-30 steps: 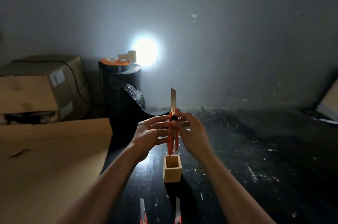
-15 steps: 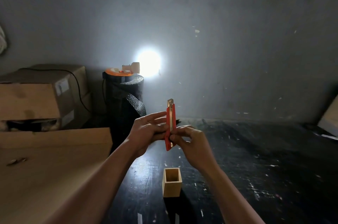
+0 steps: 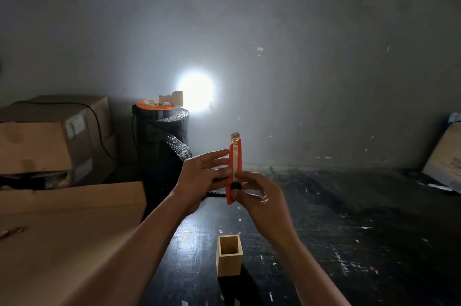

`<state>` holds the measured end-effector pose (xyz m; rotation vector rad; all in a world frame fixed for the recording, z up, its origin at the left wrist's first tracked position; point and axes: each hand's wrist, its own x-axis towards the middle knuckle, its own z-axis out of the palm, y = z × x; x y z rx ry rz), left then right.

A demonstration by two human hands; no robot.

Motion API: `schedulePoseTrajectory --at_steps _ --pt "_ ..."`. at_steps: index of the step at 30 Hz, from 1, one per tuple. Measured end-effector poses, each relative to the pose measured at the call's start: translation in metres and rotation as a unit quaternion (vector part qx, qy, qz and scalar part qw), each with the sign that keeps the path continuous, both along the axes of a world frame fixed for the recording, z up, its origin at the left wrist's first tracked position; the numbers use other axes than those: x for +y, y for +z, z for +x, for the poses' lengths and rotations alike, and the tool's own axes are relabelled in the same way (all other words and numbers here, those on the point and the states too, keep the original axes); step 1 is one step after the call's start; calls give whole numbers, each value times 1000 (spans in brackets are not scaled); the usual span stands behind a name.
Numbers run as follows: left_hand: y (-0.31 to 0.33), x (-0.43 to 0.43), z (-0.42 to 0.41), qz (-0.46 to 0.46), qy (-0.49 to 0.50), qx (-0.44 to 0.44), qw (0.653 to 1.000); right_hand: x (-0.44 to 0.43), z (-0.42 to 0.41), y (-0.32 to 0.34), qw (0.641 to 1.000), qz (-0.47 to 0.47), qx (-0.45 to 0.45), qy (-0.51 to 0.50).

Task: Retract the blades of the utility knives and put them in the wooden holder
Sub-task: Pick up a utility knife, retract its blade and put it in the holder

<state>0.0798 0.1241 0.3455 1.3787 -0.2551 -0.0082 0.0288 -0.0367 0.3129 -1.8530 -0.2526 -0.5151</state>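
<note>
An orange utility knife [image 3: 235, 161] stands upright in the air between both hands, with only its metal tip showing above the body. My right hand [image 3: 259, 203] grips its lower end, thumb on the black slider knob. My left hand [image 3: 202, 176] holds the knife's left side with fingers stretched out. The small square wooden holder [image 3: 229, 258] stands open-topped on the dark table below the hands, and what shows of its inside looks bare.
A flat cardboard sheet [image 3: 69, 230] covers the left of the table. Cardboard boxes [image 3: 50, 141] are stacked behind it. A black roll [image 3: 163, 146] with an orange cable reel and a bright lamp [image 3: 197, 92] stands at the back. Another box [image 3: 444, 163] leans at far right.
The long blade has slid down into the orange body, leaving only the tip. Both hands with the knife rose away from the holder. The two knives at the bottom edge left the view.
</note>
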Motion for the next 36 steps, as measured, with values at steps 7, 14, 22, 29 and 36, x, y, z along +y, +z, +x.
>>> schedulePoseTrajectory --at_steps 7,14,22,29,36 --pt "-3 -6 0 -4 -7 -2 1000 -4 -4 1 999 -37 -13 -13" --pt "-4 -5 1 -5 0 -6 1000 -3 -4 4 999 -36 13 -12" --pt "-10 2 8 -9 8 3 1000 2 4 -3 1000 -24 16 -11" --pt "-24 10 16 9 19 3 1000 3 17 -15 997 -72 25 2" --pt "-47 8 17 29 1 15 999 -6 50 -4 999 -24 41 -14"
